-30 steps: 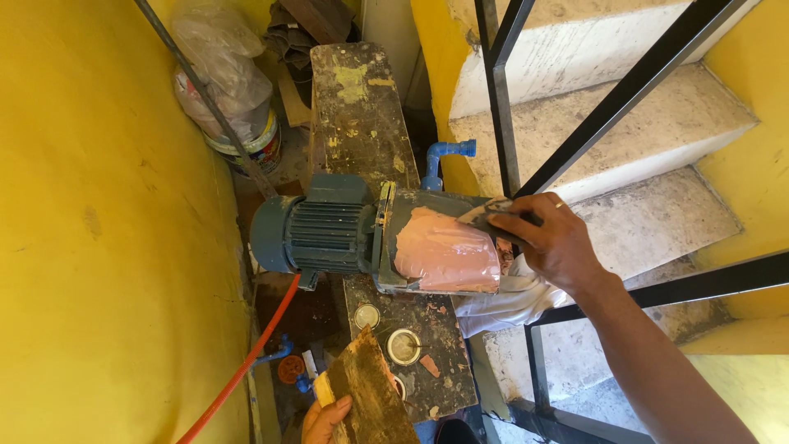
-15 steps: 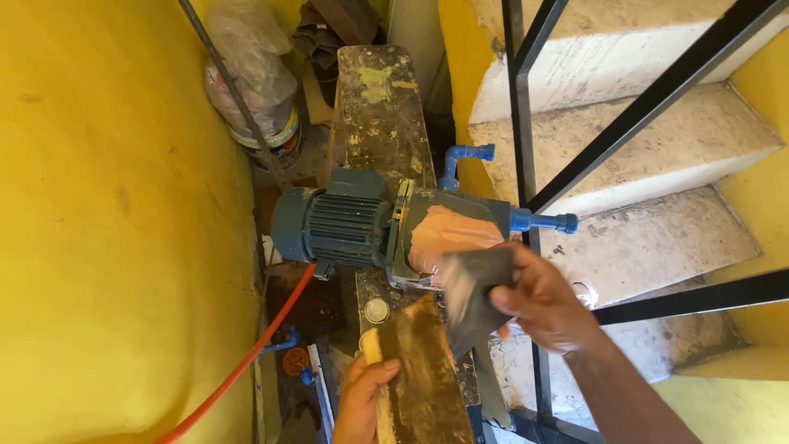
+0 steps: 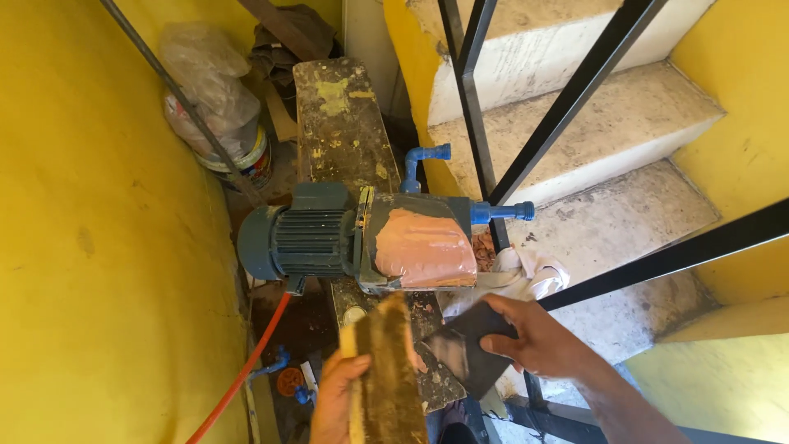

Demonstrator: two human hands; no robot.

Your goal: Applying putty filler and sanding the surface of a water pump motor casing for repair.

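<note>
Gripping a flat dark putty scraper blade (image 3: 468,349) in your right hand (image 3: 538,337), you clasp a paste-caked wooden board (image 3: 386,370) in your left hand (image 3: 335,403).

Both hands sit close together, just below a blue-grey electric pump motor (image 3: 308,240) whose housing wears a smooth pink filler patch (image 3: 423,249). That patch lies straight ahead of the scraper, nearer your right hand; the motor's long axis runs left to right. Black metal stair railings (image 3: 481,148) cross close on the right, and an orange hose (image 3: 242,374) trails lower left.

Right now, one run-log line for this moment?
left hand: holds wooden board | right hand: holds dark flat scraper | pump: pink filler patch on casing
</note>
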